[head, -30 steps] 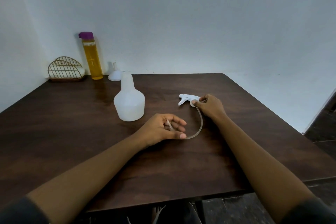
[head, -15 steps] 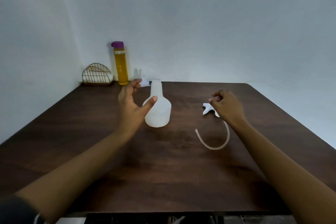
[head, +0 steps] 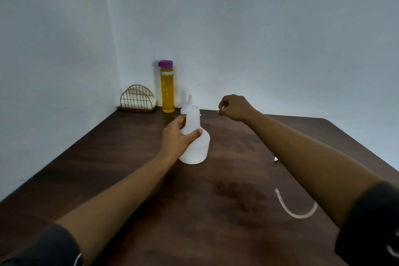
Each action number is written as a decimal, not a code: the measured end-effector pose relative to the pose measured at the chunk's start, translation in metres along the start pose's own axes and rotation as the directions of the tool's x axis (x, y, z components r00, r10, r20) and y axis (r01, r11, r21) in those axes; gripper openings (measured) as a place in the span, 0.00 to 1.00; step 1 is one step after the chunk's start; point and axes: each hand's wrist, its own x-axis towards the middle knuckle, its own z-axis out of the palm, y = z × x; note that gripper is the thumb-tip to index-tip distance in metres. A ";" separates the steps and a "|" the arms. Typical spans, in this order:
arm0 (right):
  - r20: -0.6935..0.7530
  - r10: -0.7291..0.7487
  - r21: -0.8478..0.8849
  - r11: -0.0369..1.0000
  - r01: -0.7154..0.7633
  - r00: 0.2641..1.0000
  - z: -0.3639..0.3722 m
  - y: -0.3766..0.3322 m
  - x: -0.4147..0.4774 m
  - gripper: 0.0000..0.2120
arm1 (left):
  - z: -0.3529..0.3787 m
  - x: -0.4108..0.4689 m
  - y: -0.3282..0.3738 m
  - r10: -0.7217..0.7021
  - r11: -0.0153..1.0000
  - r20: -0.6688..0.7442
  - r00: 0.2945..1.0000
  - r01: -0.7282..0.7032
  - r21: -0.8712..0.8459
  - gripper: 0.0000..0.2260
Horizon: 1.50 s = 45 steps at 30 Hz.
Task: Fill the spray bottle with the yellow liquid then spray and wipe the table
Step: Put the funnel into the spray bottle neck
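Translucent plastic, the spray bottle (head: 195, 149) stands uncapped mid-desk (head: 129, 168). It looks empty, so probably light, tippy and slick, and best held at the narrow neck. The left hand (head: 179, 136) grasps there; the right hand (head: 234, 108) hovers clenched, apparently empty.

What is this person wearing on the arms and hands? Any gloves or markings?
A dark left sleeve and dark right sleeve end near the elbows; the forearms are bare. A thin white line shows at the left sleeve's edge, a small white mark on the right one; neither is identifiable. The left hand and right hand show no gloves, rings or watch.
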 end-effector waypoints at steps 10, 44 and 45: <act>0.037 0.137 0.199 0.970 -0.142 0.990 0.087 -0.020 0.132 0.23 | -0.016 0.053 -0.046 0.058 0.998 -0.067 0.996 -0.059 -0.007 0.26; 0.090 0.134 0.957 0.263 -0.123 0.987 -0.052 0.003 -0.053 0.03 | 0.043 -0.014 0.008 -0.048 0.973 0.141 0.989 0.078 -0.217 0.24; 0.083 0.122 0.964 0.240 -0.111 0.989 -0.050 0.006 -0.060 0.05 | 0.046 -0.016 0.009 -0.044 0.970 0.150 0.988 0.078 -0.229 0.23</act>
